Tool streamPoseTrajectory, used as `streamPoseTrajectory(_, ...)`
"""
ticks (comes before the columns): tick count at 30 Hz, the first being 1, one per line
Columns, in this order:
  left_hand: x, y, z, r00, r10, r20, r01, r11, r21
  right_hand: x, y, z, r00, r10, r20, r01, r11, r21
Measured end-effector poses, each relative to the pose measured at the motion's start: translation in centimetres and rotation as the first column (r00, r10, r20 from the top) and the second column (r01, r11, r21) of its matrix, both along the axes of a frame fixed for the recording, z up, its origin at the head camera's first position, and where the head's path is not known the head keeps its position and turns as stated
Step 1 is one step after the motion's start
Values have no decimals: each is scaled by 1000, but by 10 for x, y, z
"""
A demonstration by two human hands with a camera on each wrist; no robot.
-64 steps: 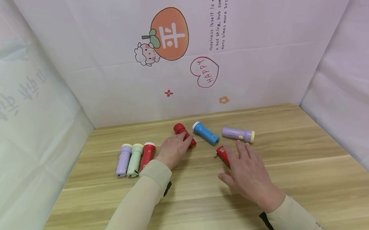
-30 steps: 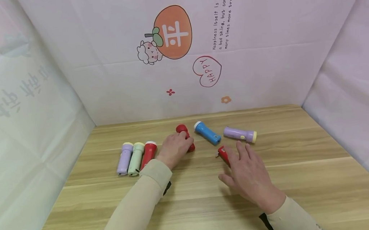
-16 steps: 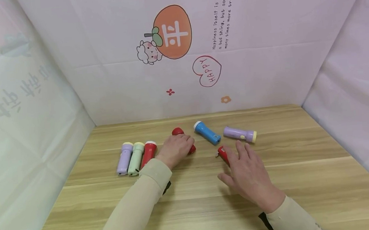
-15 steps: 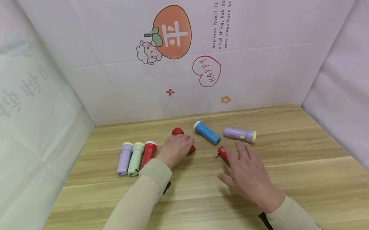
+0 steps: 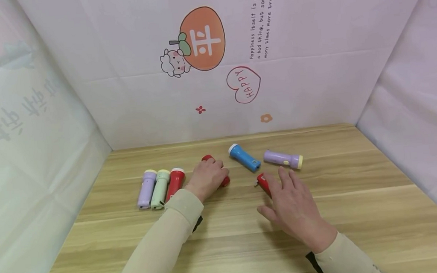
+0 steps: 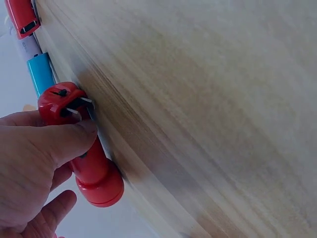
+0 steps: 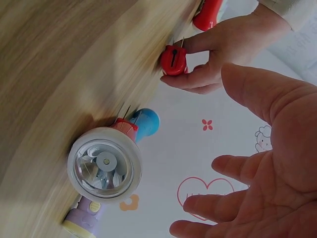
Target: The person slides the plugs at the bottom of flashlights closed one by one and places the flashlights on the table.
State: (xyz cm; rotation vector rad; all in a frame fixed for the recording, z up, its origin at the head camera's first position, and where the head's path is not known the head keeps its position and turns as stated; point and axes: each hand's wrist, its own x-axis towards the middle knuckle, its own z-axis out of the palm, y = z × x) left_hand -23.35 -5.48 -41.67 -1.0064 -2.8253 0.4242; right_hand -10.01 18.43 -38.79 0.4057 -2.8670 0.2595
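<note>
My left hand (image 5: 206,178) pinches a red flashlight (image 6: 94,171) between thumb and fingers. In the left wrist view its tail end shows two metal plug prongs (image 6: 81,105) sticking out; from the head, the hand covers most of its body. My right hand (image 5: 295,205) is spread, fingers nearly straight, close over a second red flashlight (image 5: 264,185). The right wrist view shows that flashlight's clear lens (image 7: 105,163) in a white rim, apart from the fingers, with prongs at its far end. Beyond the hands lie a blue flashlight (image 5: 245,157) and a purple flashlight (image 5: 283,159).
On the left, a purple flashlight (image 5: 147,189), a pale green one (image 5: 160,189) and a red one with a white rim (image 5: 175,180) lie side by side. White printed cloth (image 5: 143,108) walls in the wooden table (image 5: 242,246) at the back and sides.
The left hand has shifted the red flashlight a little nearer and to the left, its angle changing on the way. The right hand and the other flashlights stay in place.
</note>
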Motion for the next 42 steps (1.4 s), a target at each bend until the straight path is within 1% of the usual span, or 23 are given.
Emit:
streamPoseTrajectory(3,2,-1,-1,1000,6,1,-6,1000,2,0,0,0,1000,2,-5,-2,1000,-4)
streamPoseTrajectory(10,7,-5,-1,1000,1,-4,-1,999,52,1,-1,0,1000,0,-6,0,1000,-15)
streamPoseTrajectory(16,8,-9,-4,1000,-2,-13,3,999,54,1,-2,0,1000,-2,-12,2,1000,-19)
streamPoseTrajectory(21,11,-10,-2,1000,2,5,-3,998,70,1,-3,0,1000,0,-13,0,1000,-17)
streamPoseTrajectory(24,13,-10,0,1000,3,19,-5,996,93,1,-3,0,1000,4,-14,-4,1000,-18)
streamPoseTrajectory(28,16,-10,1,1000,-16,19,13,993,121,1,-3,0,1000,9,-21,-10,1000,-20)
streamPoseTrajectory(33,20,-9,3,999,-43,4,42,988,146,1,-3,0,1000,17,-26,-17,1000,-25)
streamPoseTrajectory(37,25,-6,8,998,-64,-11,65,988,141,0,-3,-1,999,25,-40,-26,999,-33)
streamPoseTrajectory(42,34,-2,15,993,-109,-35,113,983,143,0,-4,-2,996,43,-73,-47,998,-47)
